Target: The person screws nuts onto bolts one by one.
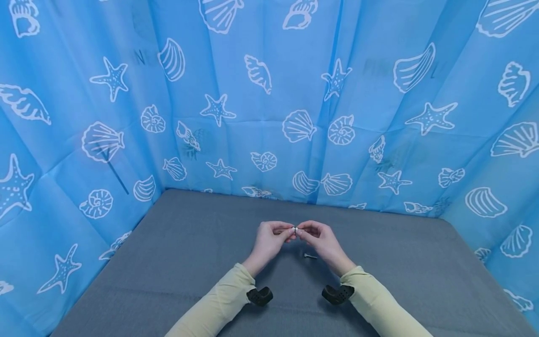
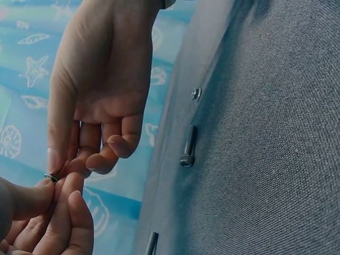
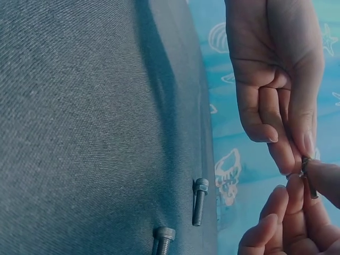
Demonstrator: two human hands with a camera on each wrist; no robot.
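Observation:
In front of me both hands meet fingertip to fingertip over the table. My left hand (image 1: 269, 241) and my right hand (image 1: 322, 238) pinch a small metal bolt (image 3: 312, 188) between thumbs and fingers. A ring-like metal part shows at its upper end in the right wrist view, and the fingertips hide much of the rest. Below the hands, a loose bolt (image 1: 310, 256) lies on the grey tabletop nearer my right hand. The left wrist view shows a socket-head bolt (image 2: 188, 146) and a small nut-like piece (image 2: 196, 94) on the cloth.
The table (image 1: 189, 281) has a grey cloth surface. Another bolt (image 2: 152, 244) is cut off at the left wrist view's lower edge. Two bolts, one nearer (image 3: 164, 236) and one farther (image 3: 200, 202), lie in the right wrist view. A blue shell-print curtain (image 1: 261, 117) surrounds the table.

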